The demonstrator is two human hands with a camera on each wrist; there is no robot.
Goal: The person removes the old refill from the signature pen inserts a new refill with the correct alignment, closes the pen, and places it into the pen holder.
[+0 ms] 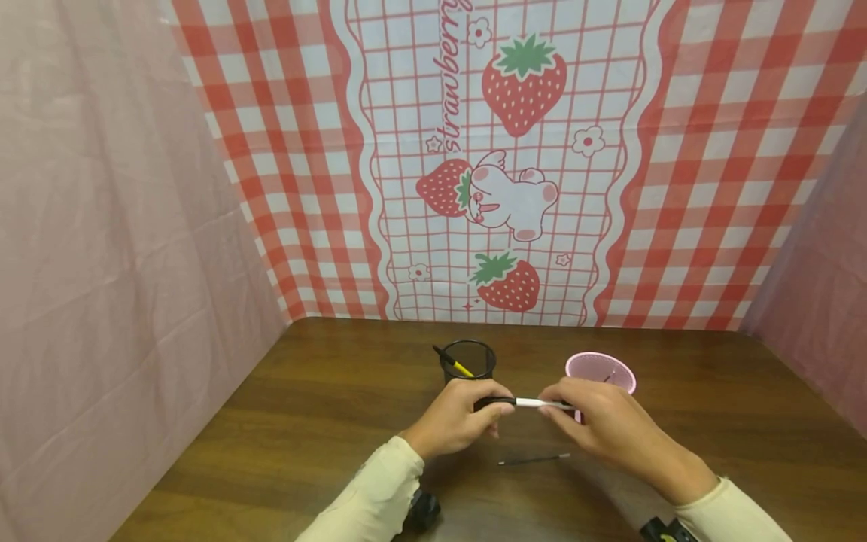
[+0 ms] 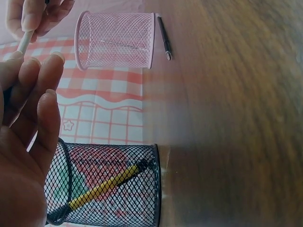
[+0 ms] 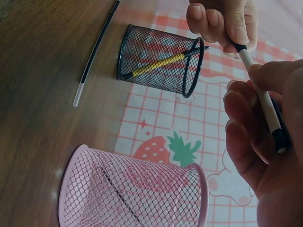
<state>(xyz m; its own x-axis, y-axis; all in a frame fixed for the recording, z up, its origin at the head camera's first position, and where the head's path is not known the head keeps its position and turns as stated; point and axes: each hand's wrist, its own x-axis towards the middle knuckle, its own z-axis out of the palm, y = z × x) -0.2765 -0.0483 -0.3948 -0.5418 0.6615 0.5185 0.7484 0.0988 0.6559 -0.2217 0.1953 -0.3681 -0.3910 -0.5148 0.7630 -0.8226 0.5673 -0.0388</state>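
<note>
Both hands hold a white pen with black ends (image 1: 528, 403) crosswise above the table. My left hand (image 1: 462, 415) pinches its black end between thumb and fingers. The white barrel is gripped by my right hand (image 1: 612, 423), thumb on top; in the right wrist view its black-tipped end (image 3: 281, 140) sticks out near the palm. On the table below the hands lies a thin dark pen refill with a clear end (image 3: 94, 54). Behind the left hand stands a black mesh cup (image 2: 158, 189) containing a yellow and black pen (image 2: 102, 187).
A pink mesh cup (image 1: 567, 369) with a thin dark stick (image 3: 118, 191) inside stands behind the right hand. The brown wooden table (image 1: 271, 436) ends at a red checked strawberry cloth (image 1: 311, 226) at the back. Pink cloth (image 1: 101, 263) hangs at the sides.
</note>
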